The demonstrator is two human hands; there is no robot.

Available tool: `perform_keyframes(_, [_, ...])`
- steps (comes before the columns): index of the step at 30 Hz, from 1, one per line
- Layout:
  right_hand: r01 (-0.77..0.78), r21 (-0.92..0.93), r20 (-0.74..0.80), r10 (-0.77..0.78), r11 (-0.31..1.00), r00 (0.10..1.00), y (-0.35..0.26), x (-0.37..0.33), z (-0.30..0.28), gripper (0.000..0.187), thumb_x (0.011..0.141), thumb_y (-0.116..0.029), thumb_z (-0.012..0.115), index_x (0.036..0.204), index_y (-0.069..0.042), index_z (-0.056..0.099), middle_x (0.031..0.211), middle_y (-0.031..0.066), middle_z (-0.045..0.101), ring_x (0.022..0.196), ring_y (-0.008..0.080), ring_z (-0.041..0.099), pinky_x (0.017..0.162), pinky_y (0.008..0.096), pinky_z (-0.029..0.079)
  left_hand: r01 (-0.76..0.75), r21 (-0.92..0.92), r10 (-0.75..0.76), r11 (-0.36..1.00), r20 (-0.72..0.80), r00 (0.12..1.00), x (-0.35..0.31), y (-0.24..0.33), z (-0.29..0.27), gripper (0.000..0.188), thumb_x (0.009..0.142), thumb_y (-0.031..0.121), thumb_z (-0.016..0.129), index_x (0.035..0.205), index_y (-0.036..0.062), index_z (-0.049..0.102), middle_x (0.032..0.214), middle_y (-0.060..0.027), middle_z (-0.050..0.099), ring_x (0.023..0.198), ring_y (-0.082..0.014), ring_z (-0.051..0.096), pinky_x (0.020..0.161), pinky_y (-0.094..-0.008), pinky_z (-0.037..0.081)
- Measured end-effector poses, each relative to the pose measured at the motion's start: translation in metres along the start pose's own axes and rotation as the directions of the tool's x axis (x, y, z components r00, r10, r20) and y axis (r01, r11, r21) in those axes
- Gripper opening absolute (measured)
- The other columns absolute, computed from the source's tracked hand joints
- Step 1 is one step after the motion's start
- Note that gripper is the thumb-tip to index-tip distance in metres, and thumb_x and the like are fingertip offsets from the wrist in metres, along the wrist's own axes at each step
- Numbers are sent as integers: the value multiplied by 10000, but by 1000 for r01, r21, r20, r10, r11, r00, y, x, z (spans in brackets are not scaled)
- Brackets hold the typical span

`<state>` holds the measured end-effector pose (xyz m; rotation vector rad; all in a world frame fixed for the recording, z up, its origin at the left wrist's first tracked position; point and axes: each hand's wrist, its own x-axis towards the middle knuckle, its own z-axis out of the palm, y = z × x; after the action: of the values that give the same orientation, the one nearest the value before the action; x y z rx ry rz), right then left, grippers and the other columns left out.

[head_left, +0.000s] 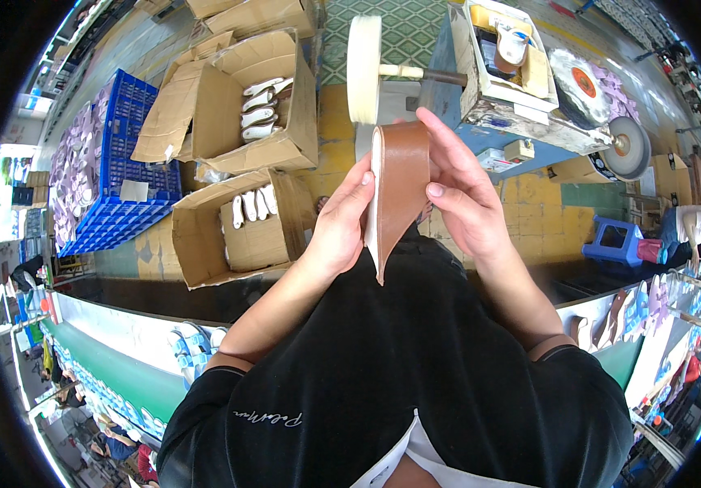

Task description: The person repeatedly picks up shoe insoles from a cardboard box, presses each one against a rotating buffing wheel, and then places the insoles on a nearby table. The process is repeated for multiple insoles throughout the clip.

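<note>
A brown wedge shoe sole (405,167) with a pale long face is held up in front of my chest, its narrow pointed end downward. My left hand (345,213) grips it from the left, the thumb against the pale face and the other fingers partly hidden behind. On the opposite side, my right hand (466,195) presses its thumb to the brown surface. The right index finger stretches up past the thick end, and its remaining fingers are curled behind the sole.
Cardboard boxes (265,154) (240,240) at left hold several white-and-brown soles. Beside them is a blue crate (135,138) of lilac pieces. A white wheel (365,71) on a shaft juts from the blue machine (452,65) ahead. A grey wheel (630,148) and blue stool (612,241) are right.
</note>
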<state>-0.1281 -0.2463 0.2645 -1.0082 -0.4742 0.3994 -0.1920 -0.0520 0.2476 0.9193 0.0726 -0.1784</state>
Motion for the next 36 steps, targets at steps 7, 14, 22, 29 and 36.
perform_keyframes(7, [-105,-28,-67,103,994,992,6,-2,-2,750,1088,-12,670,1783,-79,396,1641,141,563,1241,177,648,1010,355,568,138,-66,-137,988,13,990,1,-1,-10,579,1268,439,325,1694,67,453,1366,-121,719,949,-160,704,758,-284,559])
perform_keyframes(14, [-156,-198,-264,100,968,959,20,0,1,660,1058,54,695,1683,-85,532,1461,112,642,1078,115,691,907,298,595,191,112,-189,975,-27,981,1,-10,-16,646,1240,562,400,1590,39,543,1237,-131,749,945,-176,763,796,-317,644])
perform_keyframes(22, [-122,-350,-232,41,929,972,24,-2,4,693,1058,47,730,1704,-68,505,1418,96,723,1024,79,667,896,248,564,175,-92,-175,980,9,985,4,-6,-27,669,1218,514,479,1665,15,469,1421,-203,719,1201,-344,777,1000,-493,674])
perform_keyframes(29, [132,-614,42,-135,778,990,16,-11,7,691,1032,-4,761,1685,-97,554,1518,70,735,1188,154,680,1046,342,539,181,-467,-164,866,77,983,-1,14,-27,876,1178,729,330,1724,50,417,1463,-201,694,1304,-361,719,1079,-518,615])
perform_keyframes(36, [-89,-282,-215,27,955,976,26,-14,8,476,1116,17,662,1588,-15,605,1432,102,740,1226,139,670,1085,318,539,191,-401,-134,896,165,977,4,0,-44,816,1173,716,376,1717,113,450,1212,-156,732,928,-332,749,754,-443,616])
